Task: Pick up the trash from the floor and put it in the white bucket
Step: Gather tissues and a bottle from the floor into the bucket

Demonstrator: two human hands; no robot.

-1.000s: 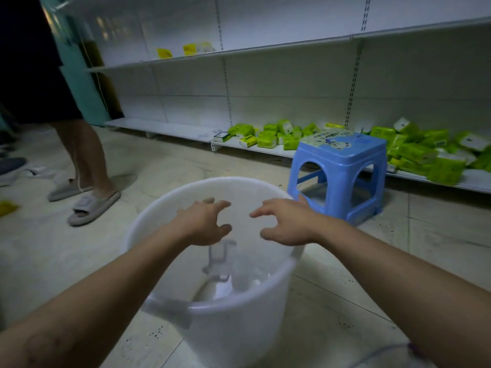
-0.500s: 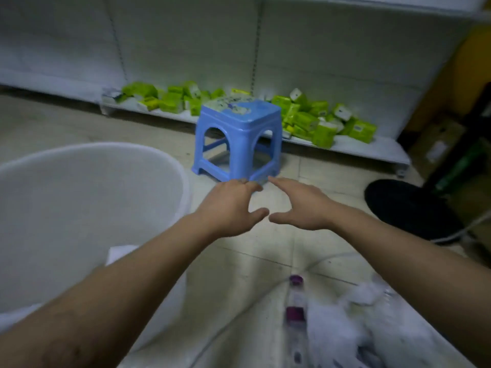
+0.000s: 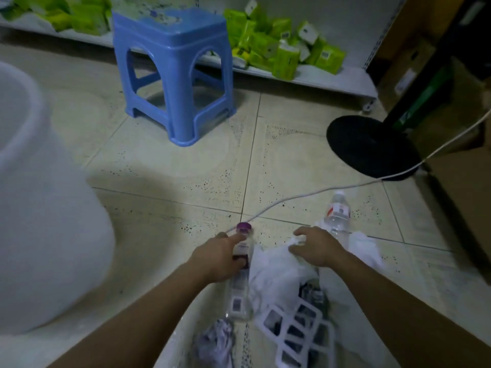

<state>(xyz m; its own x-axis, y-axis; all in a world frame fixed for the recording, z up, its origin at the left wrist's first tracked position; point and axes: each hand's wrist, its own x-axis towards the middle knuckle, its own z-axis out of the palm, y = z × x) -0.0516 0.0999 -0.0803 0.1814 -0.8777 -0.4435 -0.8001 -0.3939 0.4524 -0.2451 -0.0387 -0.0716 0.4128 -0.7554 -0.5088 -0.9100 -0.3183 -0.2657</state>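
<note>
A clear bottle with a purple cap [image 3: 241,288] lies on the tiled floor, and my left hand [image 3: 218,257] grips its upper part near the label. My right hand [image 3: 314,248] pinches a crumpled white plastic bag [image 3: 276,274] beside it. A second clear bottle with a red label [image 3: 337,215] lies just beyond the bag. A white plastic grid piece [image 3: 297,330] and a crumpled wrapper [image 3: 216,343] lie nearer to me. The white bucket [image 3: 39,208] stands at the left, apart from both hands.
A blue plastic stool [image 3: 172,73] stands ahead. Green packets [image 3: 281,49] crowd a low white shelf [image 3: 332,81] behind it. A black round fan base [image 3: 372,147] and a white cable [image 3: 318,191] lie at the right, next to cardboard boxes [image 3: 451,123].
My view swung right and down from the bucket to the trash pile. Both hands dropped from above the bucket; the left took hold of the purple-capped bottle, the right the white bag.
</note>
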